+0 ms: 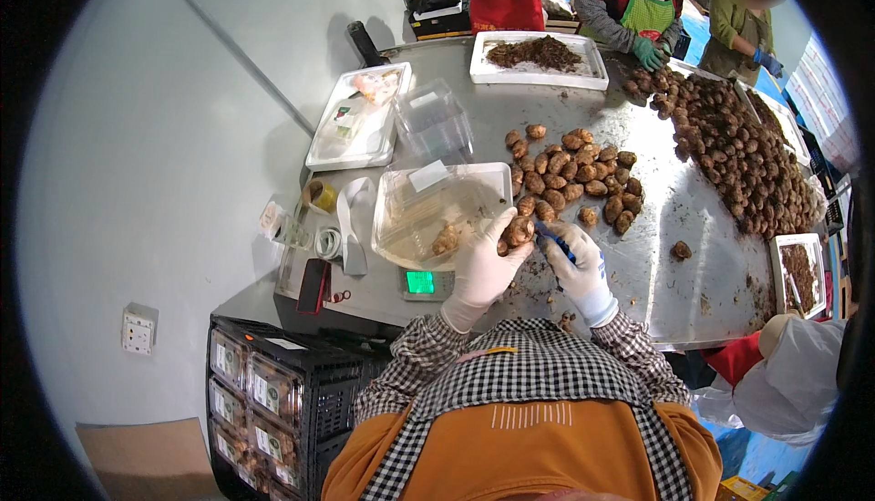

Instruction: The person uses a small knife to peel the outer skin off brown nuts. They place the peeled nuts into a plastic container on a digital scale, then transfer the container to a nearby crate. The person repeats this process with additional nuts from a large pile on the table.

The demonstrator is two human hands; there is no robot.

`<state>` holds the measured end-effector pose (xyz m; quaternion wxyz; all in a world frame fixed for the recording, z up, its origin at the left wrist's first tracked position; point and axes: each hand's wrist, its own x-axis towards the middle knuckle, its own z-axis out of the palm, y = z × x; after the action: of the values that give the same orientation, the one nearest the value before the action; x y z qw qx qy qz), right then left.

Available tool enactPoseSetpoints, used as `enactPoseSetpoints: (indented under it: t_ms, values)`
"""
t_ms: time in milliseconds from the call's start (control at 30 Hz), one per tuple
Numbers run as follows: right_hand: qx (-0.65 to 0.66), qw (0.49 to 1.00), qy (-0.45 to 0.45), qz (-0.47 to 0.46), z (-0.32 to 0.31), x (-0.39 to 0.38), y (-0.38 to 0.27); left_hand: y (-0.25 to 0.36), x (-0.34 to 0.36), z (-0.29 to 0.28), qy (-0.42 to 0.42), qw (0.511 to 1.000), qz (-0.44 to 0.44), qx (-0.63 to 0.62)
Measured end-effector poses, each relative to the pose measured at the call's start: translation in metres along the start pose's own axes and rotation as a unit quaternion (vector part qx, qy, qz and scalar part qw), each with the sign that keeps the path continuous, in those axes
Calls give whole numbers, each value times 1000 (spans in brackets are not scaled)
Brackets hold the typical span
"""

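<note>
My left hand (486, 268), in a white glove, holds brown taro corms (519, 230) over the near part of the table. At least two corms show at its fingers. My right hand (581, 273), also gloved, is closed round a slim blue tool (558, 242), and its tip meets the corms; its exact kind is hidden. Just left of my hands, a white tray (501, 173) contains one pale corm (446, 238). It stands by a scale with a lit green display (420, 282). Beyond my hands lies a loose group of cleaned taros (572, 169).
A large heap of dark, soil-covered taros (743, 150) covers the right side. Foam trays (540, 82) stand along the far edge, clear plastic boxes (433, 123) at left. Tape (321, 196) and a red-edged phone (314, 286) lie nearer. A gloved co-worker's hands (650, 52) touch the heap.
</note>
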<state>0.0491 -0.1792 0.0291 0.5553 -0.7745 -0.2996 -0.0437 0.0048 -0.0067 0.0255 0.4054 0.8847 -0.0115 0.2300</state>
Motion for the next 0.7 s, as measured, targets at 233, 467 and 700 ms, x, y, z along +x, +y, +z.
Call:
enactPoseSetpoints:
  t_ms: [233, 467, 700]
  values:
    - [-260, 963, -60, -40, 6, 4, -6, 19, -2, -12, -72, 968, 25, 240]
    - [-281, 953, -90, -73, 2, 5, -18, 14, 1, -15, -102, 963, 67, 241]
    - [-88, 986, -89, -110, -8, 3, -27, 7, 5, -30, -205, 977, 64, 1]
